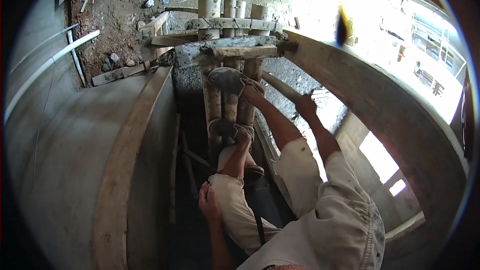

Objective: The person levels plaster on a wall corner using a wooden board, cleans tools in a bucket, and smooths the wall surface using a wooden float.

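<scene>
My right hand (pixel 306 104) is closed around a round pole (pixel 282 87) that slants up to the left toward the timber crosspieces. Beside my left knee, my left hand (pixel 209 202) rests against the hem of my beige shorts (pixel 227 195); its fingers are loosely bent and I see nothing in them. My two shoes (pixel 227 80) stand one above the other on several upright bamboo-like poles (pixel 230 102). A brown rounded thing (pixel 253 171), partly hidden behind my leg, shows lower down.
A mortar-stained crosspiece (pixel 192 54) and a short board (pixel 245 51) cross the poles. Wall edges flank me, with a long plank (pixel 127 165) on the left and a thick beam (pixel 370 85) on the right. White pipe (pixel 55 60) runs along the left wall; rubble (pixel 115 57) lies beyond.
</scene>
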`<state>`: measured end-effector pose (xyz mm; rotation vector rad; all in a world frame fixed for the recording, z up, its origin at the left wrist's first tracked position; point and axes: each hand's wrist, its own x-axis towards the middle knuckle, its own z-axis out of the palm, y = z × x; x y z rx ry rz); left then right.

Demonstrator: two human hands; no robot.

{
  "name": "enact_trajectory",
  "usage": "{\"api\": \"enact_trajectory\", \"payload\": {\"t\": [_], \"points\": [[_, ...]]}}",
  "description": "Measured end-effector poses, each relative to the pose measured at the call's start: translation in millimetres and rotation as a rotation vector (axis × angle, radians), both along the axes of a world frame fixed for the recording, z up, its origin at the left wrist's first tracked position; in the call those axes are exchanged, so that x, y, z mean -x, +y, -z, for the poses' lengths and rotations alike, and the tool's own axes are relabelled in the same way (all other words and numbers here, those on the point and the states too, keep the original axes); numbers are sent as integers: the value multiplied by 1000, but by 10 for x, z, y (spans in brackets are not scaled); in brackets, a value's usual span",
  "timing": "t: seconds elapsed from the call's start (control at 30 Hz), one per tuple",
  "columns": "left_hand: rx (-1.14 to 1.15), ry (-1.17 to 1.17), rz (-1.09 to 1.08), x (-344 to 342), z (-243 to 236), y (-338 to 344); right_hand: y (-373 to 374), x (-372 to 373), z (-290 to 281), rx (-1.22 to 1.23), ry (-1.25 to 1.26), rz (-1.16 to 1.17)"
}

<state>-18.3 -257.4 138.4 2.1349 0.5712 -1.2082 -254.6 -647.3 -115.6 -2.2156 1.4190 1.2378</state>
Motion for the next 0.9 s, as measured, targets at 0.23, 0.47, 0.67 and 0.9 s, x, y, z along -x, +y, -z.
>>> {"api": "enact_trajectory", "payload": {"t": [0.23,0.47,0.67,0.9], "points": [[67,-195,443,311,-517,52,705,764,-2535,38,82,239],[829,-471,643,-63,-1824,-1524,200,-1206,-5957,312,-331,-7],[1304,-648,793,-24,-3345,-2663,357,-1912,-8093,271,-681,-379],[1454,-582,650,-157,-4764,-2762,178,-1713,-9415,213,-1026,-594]]}}
